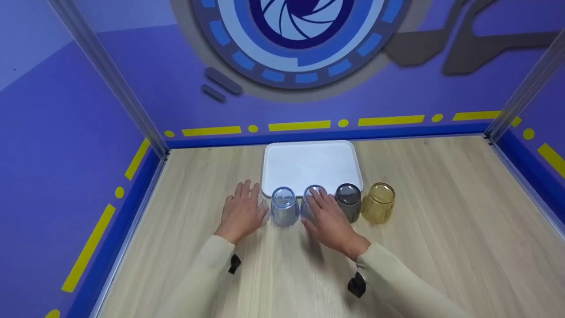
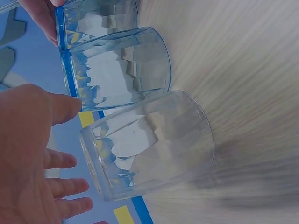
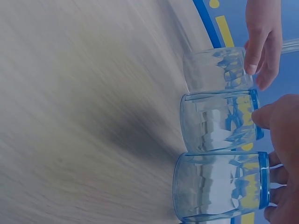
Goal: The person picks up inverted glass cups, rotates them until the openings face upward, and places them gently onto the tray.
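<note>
Bare fingers first: the left hand (image 1: 242,211) is lying with fingers (image 2: 60,160) spread and relaxed over the clear glass (image 1: 262,211) at the left end of the row, resting at its upturned base without curling round it. The right hand (image 1: 329,219) is covering the second blue glass (image 1: 311,201), fingers (image 1: 318,199) straight and laid over its top; whether they are pressing or only touching cannot be told.

Glasses: five tumblers are standing upside down in one row, running left to right across the middle of the surface.
- Clear glass, far left, under the left hand.
- Blue glass (image 1: 283,206), just beside it, sitting between the two hands and touched by neither in the head view.
- Second blue glass, under the right hand.
- Grey glass (image 1: 348,201), just right of the right hand.
- Yellow glass (image 1: 378,202), right end of the row.

White tray (image 1: 311,164): lying directly behind the row, its near edge just beside the glasses.

Wooden surface (image 1: 441,229): carrying everything, bordered by blue-violet walls (image 1: 66,132) with yellow dashes.

Cream sleeves (image 1: 207,265) are covering both forearms.
</note>
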`<state>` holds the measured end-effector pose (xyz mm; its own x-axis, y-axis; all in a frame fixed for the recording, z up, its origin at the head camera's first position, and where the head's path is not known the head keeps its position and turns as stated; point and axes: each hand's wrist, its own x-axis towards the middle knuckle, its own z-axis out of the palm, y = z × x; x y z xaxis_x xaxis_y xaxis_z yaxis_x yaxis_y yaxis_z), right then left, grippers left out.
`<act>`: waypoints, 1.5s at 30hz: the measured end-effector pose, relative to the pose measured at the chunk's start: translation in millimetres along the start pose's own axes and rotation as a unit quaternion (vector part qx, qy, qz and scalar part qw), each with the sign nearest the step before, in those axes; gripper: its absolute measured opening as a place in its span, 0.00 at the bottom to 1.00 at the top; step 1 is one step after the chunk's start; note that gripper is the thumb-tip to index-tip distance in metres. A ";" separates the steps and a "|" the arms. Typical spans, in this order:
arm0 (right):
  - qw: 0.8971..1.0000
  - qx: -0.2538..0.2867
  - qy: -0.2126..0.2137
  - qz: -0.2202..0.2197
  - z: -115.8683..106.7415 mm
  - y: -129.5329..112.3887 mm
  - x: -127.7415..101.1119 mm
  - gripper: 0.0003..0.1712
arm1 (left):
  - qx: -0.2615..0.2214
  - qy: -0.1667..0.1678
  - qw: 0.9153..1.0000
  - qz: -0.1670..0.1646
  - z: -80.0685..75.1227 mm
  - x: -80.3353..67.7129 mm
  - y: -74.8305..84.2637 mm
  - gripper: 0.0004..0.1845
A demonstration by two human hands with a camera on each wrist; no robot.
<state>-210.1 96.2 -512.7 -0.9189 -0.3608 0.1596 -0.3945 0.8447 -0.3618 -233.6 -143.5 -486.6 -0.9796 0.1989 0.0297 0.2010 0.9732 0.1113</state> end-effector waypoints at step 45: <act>0.999 0.044 0.008 0.011 -1.9 0.5 1.4 0.34 | -0.053 -0.037 0.998 0.006 1.2 11.8 -7.0 0.30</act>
<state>-211.6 96.9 -510.8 -0.9273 -0.3355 0.1657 -0.3739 0.8142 -0.4442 -246.7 -147.9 -488.2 -0.9743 0.2215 -0.0414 0.2078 0.9540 0.2161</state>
